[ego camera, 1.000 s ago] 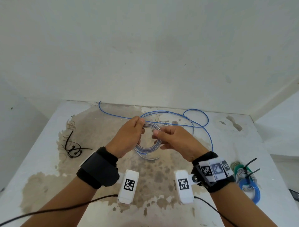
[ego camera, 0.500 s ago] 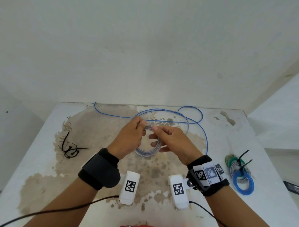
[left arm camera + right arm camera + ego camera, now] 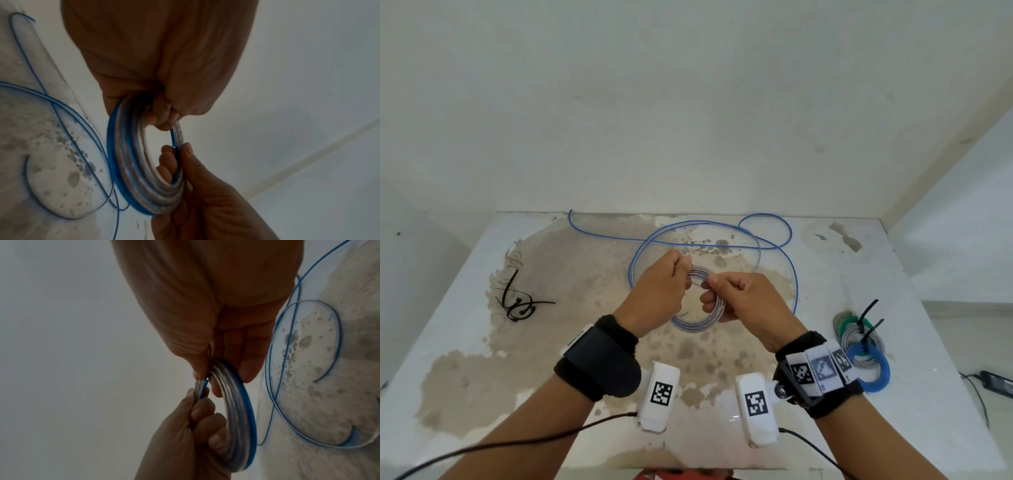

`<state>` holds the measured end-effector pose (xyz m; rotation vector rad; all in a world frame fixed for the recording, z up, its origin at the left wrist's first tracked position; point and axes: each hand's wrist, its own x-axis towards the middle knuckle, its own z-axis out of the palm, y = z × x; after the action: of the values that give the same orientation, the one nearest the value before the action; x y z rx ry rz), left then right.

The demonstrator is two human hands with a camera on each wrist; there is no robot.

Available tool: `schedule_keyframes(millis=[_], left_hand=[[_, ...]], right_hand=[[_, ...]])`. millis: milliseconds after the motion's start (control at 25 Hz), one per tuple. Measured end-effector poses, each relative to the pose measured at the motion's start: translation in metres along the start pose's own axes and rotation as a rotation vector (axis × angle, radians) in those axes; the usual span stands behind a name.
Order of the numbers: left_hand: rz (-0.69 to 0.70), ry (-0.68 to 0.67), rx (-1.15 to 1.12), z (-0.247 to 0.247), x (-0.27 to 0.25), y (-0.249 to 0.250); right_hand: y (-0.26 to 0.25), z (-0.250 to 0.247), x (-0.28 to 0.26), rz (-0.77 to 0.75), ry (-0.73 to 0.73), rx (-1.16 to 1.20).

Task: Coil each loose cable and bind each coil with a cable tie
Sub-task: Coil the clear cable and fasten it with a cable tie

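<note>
A clear cable with a blue stripe is wound into a small coil (image 3: 697, 323) held upright above the table (image 3: 465, 274). My left hand (image 3: 659, 291) grips the coil's left side, with its fingers curled round the turns (image 3: 131, 146). My right hand (image 3: 743, 296) pinches the coil's right side between thumb and fingers (image 3: 232, 410). The rest of the same cable (image 3: 767, 245) trails loose behind the hands in wide loops on the table. A bunch of black cable ties (image 3: 517, 303) lies at the left.
Three bound coils (image 3: 866, 349), one green, one grey and one blue, lie with black ties at the table's right side. A black adapter (image 3: 996, 383) sits on the floor at the far right. A white wall stands behind the table.
The hands have stayed on the coil and shifted their hold slightly. The loose loops behind have shifted and one has widened. The camera has tilted a little.
</note>
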<state>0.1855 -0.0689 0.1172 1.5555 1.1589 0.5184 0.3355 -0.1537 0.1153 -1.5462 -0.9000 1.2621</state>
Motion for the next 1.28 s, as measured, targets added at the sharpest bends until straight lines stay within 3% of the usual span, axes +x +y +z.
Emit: schedule_keyframes(millis=[120,360,560,680,1040,1280], left_hand=[[0.007,0.009,0.047,0.015,-0.003,0.004],[-0.085,0.051,-0.05,0.031,-0.009,0.006],[-0.146,0.068,-0.095,0.033,-0.012,0.0],[-0.166,0.094,-0.153,0.03,-0.011,-0.003],[-0.25,0.186,-0.255,-0.019,-0.009,-0.047],[-0.371,0.223,-0.411,-0.105,-0.008,-0.115]], right_hand=[[0.008,-0.008,-0.005,-0.006,0.026,0.005],[0.023,-0.027,-0.018,0.1,-0.128,0.149],[0.033,-0.021,-0.018,0.085,-0.081,0.191],[0.035,-0.012,-0.017,0.126,-0.147,0.231],[0.047,0.056,0.007,0.218,-0.242,0.199],[0.055,0.159,0.04,0.315,-0.292,0.098]])
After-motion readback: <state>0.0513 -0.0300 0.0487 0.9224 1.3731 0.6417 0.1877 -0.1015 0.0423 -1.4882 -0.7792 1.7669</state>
